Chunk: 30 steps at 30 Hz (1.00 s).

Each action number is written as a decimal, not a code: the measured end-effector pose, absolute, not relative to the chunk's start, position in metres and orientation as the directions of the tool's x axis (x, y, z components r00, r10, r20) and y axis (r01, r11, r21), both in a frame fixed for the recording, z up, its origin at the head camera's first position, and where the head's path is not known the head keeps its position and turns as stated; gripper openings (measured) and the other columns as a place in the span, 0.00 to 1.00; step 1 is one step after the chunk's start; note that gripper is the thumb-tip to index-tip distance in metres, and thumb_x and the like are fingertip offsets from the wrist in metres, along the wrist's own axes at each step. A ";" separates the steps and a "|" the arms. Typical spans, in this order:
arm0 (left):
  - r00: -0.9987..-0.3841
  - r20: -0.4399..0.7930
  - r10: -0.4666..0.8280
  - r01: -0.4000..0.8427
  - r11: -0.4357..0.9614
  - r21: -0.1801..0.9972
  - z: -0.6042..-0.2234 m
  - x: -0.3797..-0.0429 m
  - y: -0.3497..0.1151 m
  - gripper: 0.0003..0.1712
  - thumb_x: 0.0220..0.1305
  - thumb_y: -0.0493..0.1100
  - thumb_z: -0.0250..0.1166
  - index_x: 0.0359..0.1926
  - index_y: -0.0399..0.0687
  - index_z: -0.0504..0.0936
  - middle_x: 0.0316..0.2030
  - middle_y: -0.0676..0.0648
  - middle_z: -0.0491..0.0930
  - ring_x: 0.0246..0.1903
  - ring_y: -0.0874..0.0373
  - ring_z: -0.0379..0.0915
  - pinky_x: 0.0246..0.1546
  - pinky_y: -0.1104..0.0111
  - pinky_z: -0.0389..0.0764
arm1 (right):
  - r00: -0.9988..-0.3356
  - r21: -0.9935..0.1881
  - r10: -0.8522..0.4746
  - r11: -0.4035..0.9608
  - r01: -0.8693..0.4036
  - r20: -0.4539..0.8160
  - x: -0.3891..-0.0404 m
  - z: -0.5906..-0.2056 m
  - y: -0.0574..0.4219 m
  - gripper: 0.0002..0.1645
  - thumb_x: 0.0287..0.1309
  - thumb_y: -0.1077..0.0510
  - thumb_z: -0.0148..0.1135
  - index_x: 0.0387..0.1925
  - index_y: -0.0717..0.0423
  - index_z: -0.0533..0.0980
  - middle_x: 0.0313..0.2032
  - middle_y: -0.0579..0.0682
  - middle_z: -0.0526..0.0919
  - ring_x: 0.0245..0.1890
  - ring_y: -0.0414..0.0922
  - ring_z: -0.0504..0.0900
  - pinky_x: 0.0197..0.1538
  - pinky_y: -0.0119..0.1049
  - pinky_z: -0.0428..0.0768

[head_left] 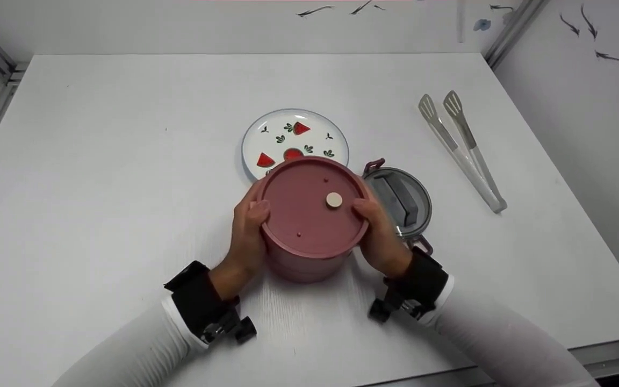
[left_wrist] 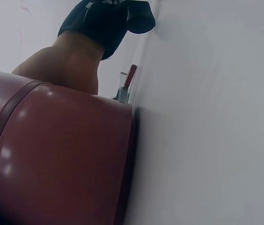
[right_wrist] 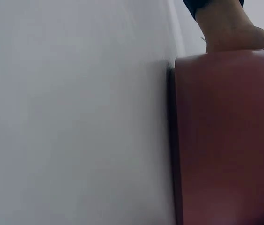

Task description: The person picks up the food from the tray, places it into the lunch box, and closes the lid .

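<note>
A dusky pink round food container [head_left: 309, 266] stands upright at the centre of the head view, with a recessed flat top [head_left: 301, 209] bearing a small cream button. My left hand [head_left: 247, 231] grips its left side, thumb over the top rim. On the opposite side my right hand [head_left: 382, 231] holds it the same way, thumb on the rim. The left wrist view shows the container's glossy wall [left_wrist: 66, 150] with a dark band round it, its base close to the table. Its lower wall [right_wrist: 225, 140] fills the right of the right wrist view.
Behind the container, a white plate [head_left: 309, 121] with watermelon patterns is partly covered by it. A grey round lid [head_left: 419, 191] with pink clips lies just right of my right hand. Metal tongs [head_left: 468, 156] lie spread farther right on the white table [head_left: 100, 161].
</note>
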<state>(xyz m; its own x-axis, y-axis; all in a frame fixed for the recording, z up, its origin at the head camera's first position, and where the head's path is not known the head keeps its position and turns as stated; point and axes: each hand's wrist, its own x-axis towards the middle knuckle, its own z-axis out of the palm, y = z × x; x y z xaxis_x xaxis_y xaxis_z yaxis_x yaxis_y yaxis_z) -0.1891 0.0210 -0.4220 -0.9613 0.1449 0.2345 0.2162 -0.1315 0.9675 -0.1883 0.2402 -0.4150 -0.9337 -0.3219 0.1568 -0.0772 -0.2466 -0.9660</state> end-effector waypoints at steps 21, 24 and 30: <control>-0.955 0.255 0.150 0.244 -0.090 0.966 -0.423 -0.184 0.014 0.37 0.61 0.54 0.42 0.71 0.47 0.67 0.64 0.47 0.73 0.63 0.55 0.68 0.64 0.66 0.70 | -0.918 -0.997 -0.389 -0.048 -0.059 0.073 -0.188 -0.402 0.251 0.36 0.70 0.49 0.40 0.76 0.50 0.53 0.60 0.51 0.75 0.40 0.41 0.83 0.42 0.33 0.79; -0.956 0.254 0.147 0.245 -0.074 0.967 -0.423 -0.183 0.013 0.36 0.62 0.53 0.42 0.70 0.48 0.67 0.63 0.48 0.73 0.63 0.56 0.69 0.64 0.65 0.70 | -0.921 -0.965 -0.370 0.168 -0.199 0.125 -0.194 -0.391 0.268 0.32 0.71 0.53 0.43 0.74 0.50 0.60 0.59 0.54 0.78 0.46 0.47 0.81 0.49 0.36 0.77; -0.955 0.252 0.154 0.243 -0.074 0.967 -0.420 -0.187 0.018 0.35 0.63 0.52 0.42 0.70 0.47 0.67 0.64 0.48 0.73 0.64 0.56 0.68 0.66 0.57 0.70 | -0.972 -0.602 -0.182 0.763 -0.236 0.150 -0.212 -0.379 0.312 0.31 0.70 0.51 0.58 0.69 0.58 0.68 0.55 0.63 0.72 0.55 0.58 0.70 0.54 0.51 0.70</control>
